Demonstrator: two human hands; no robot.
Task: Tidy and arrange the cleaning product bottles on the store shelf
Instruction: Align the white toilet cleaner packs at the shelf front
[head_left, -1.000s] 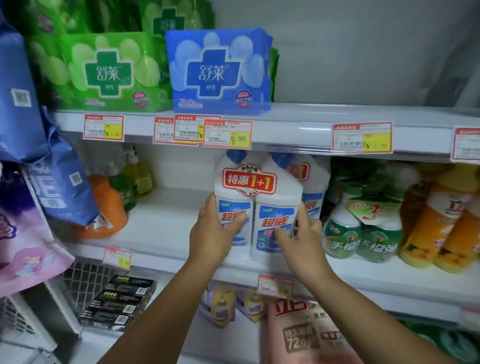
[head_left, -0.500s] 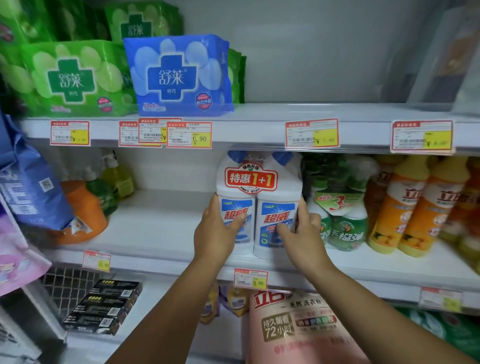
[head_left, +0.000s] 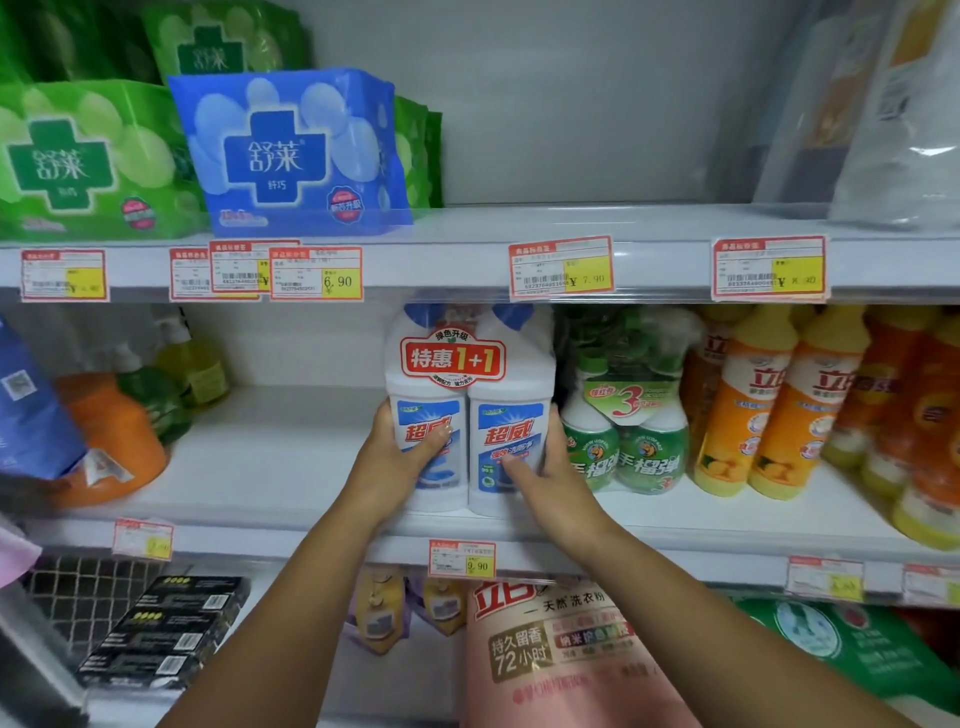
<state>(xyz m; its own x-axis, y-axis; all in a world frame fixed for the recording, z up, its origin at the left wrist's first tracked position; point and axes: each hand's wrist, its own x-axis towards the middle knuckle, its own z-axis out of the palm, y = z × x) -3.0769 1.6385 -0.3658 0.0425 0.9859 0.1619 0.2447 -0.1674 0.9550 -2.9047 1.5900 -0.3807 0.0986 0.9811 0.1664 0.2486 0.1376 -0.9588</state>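
A twin pack of white cleaner bottles (head_left: 470, 395) with blue caps and a red "1+1" band stands upright on the middle shelf (head_left: 280, 457). My left hand (head_left: 395, 462) grips its left side, thumb across the blue label. My right hand (head_left: 545, 467) grips its right side, fingers wrapped behind. Touching the pack on the right is a bundle of green and white bottles (head_left: 626, 441). Orange and yellow dish-soap bottles (head_left: 769, 405) stand further right in rows.
An orange refill pouch (head_left: 111, 441) and yellow-green spray bottles (head_left: 192, 364) sit at the shelf's left end, with bare shelf between them and the pack. Green and blue packets (head_left: 291, 150) fill the upper shelf. Pink detergent bags (head_left: 566, 654) and black boxes (head_left: 166, 629) lie below.
Both hands have slid the twin pack to the right along the shelf until it meets the green bundle. The white bottle behind it is now hidden. The view has panned right.
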